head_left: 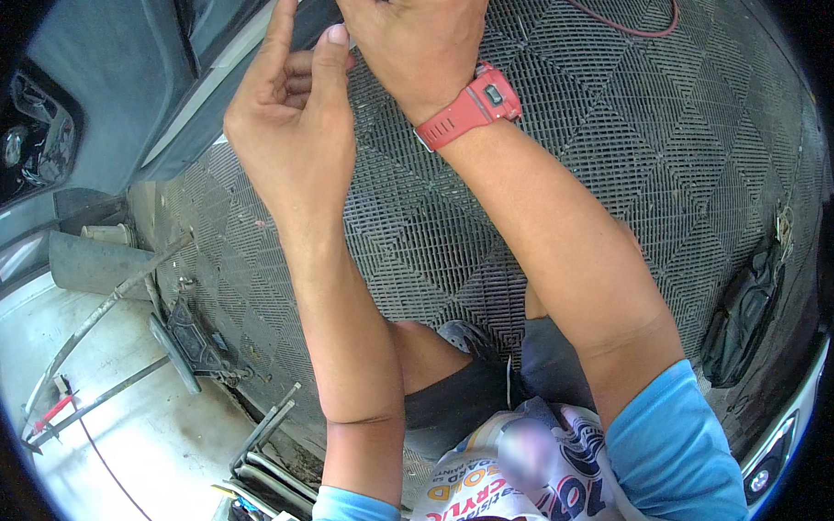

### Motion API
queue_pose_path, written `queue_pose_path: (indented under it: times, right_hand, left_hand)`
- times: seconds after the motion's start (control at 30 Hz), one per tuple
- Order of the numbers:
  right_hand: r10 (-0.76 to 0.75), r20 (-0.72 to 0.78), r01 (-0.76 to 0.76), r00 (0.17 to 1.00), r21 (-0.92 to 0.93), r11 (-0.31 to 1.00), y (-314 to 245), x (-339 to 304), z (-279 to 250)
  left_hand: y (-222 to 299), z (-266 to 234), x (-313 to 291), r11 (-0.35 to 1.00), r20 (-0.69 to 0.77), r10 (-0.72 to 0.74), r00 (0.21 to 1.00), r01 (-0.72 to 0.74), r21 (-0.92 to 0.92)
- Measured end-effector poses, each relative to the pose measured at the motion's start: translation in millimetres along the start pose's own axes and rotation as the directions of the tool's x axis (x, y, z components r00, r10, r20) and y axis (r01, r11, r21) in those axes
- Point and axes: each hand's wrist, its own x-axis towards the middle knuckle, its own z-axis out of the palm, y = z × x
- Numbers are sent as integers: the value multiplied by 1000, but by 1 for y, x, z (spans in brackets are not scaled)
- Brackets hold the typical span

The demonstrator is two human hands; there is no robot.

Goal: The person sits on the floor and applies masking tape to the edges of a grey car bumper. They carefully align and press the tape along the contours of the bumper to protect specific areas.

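My left hand [298,119] is raised near the upper edge, beside the pale edge strip of a dark blue-grey vehicle panel [120,76]. Its index finger and thumb stretch upward while the other fingers curl toward the palm; nothing shows in it. Just right of it, my right hand [420,40] has bent fingers, partly cut off by the picture's top. A small dark patch shows at those fingers, too little to tell what it is. A red wristwatch [473,106] sits on my right wrist.
Grey grid matting [568,156] covers the floor. A reddish cable [641,34] curves at the top. A black bag [746,313] lies at the right. At the left are a dark metal stand [194,335], a long bar [113,296] and a red-handled piece [52,413] with a thin cord.
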Motion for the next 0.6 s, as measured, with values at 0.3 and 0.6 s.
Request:
queue_pose_path:
  times: [0.3, 0.6]
  right_hand:
    - [-22, 12, 22, 1000, -1, 1000, 0, -1, -3]
    - [65, 0, -65, 998, 22, 998, -6, -3, 1]
  left_hand:
    - [-2, 1, 1, 1000, -12, -10, 1000, 10, -5]
    - [-2, 0, 1, 999, 2, -30, 1000, 30, -20]
